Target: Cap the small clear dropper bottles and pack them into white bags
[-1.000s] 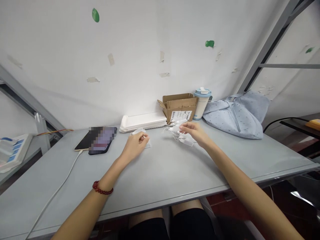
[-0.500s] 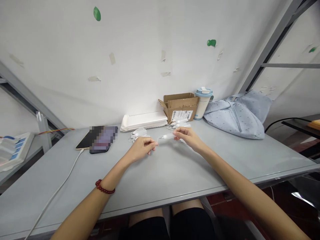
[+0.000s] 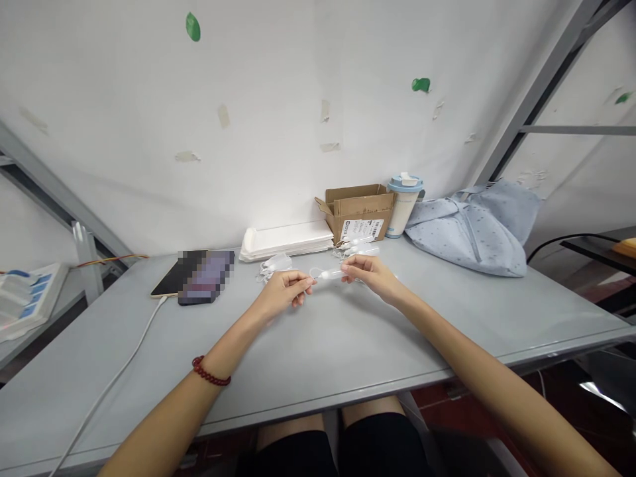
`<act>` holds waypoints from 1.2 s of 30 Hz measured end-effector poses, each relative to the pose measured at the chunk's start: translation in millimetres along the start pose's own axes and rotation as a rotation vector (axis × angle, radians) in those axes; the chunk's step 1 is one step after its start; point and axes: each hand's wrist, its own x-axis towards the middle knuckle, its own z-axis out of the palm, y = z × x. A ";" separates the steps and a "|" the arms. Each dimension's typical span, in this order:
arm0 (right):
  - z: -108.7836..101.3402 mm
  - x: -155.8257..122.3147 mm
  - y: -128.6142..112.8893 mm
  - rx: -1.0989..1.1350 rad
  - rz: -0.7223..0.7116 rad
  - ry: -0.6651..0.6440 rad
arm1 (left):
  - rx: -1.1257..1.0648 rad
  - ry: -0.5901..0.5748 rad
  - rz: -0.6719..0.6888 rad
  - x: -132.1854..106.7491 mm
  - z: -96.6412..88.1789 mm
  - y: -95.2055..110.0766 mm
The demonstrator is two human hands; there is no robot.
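Between my hands, just above the table, is a small clear tube (image 3: 332, 273) with a white end and a thin white string loop (image 3: 313, 271). My right hand (image 3: 371, 275) pinches the clear end of the tube between thumb and fingers. Closed in a pinch, my left hand (image 3: 284, 289) grips the string at the white end. Similar tubes with strings (image 3: 276, 264) lie in a bunch just behind my left hand. Several more clear tubes (image 3: 362, 248) rest behind my right hand, by the cardboard box (image 3: 365, 209).
White flat sheets or trays (image 3: 288, 240) are stacked against the wall. A lidded cup (image 3: 402, 205) and a blue patterned cloth bag (image 3: 467, 232) stand right of the box. Two phones (image 3: 191, 278), one with a white cable (image 3: 124, 364), lie left on the grey table (image 3: 318, 358).
My hands have come slightly closer together. The tube has shifted a little to the left, and its string now bows into a rounder loop beside my left fingertips.
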 end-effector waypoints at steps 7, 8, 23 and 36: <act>0.2 0.0 -2.3 0.001 -0.007 0.005 | -0.021 0.027 -0.019 0.8 -0.7 0.0; 0.2 0.0 -2.2 -0.002 -0.011 0.003 | -0.021 0.024 -0.018 0.4 -0.7 0.6; 0.1 -0.2 -0.5 -0.017 -0.015 -0.006 | -0.092 -0.012 0.003 2.3 -3.8 -5.6; 0.6 0.1 1.3 -0.036 -0.018 -0.012 | -0.081 -0.001 0.002 3.4 -4.0 -7.9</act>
